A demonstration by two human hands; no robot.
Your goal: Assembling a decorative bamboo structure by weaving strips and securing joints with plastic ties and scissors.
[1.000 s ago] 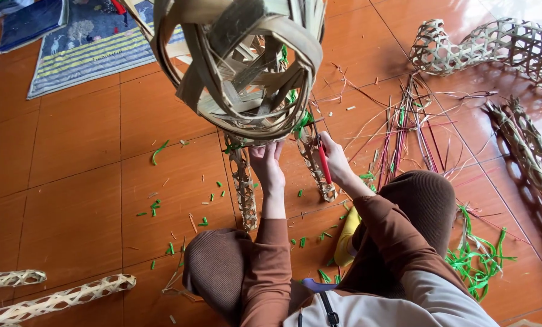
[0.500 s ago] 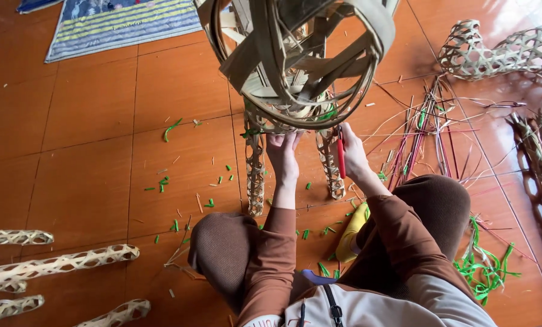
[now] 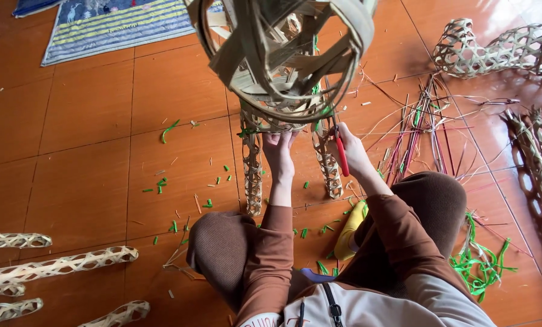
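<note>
A large woven bamboo-strip frame [image 3: 283,57] stands close under the camera on open-lattice woven legs [image 3: 252,169]. My left hand [image 3: 279,148] reaches up and grips the underside of the frame between two legs. My right hand [image 3: 346,148] is beside it, closed on a tool with a red handle [image 3: 342,154] held against the right leg [image 3: 328,163]. Green tie strips show on the frame near both hands. I sit on the tiled floor with my knees apart.
Woven lattice tubes [image 3: 59,266] lie at the lower left. More woven pieces [image 3: 501,48] rest at the upper right, and a long one [image 3: 540,163] along the right edge. Loose thin sticks [image 3: 416,127], green strips [image 3: 480,263] and green scraps litter the floor. A striped mat [image 3: 113,24] lies far left.
The view has shifted so the frame and my hands sit higher and more to the right. Both hands keep working at the same spot under the frame.
</note>
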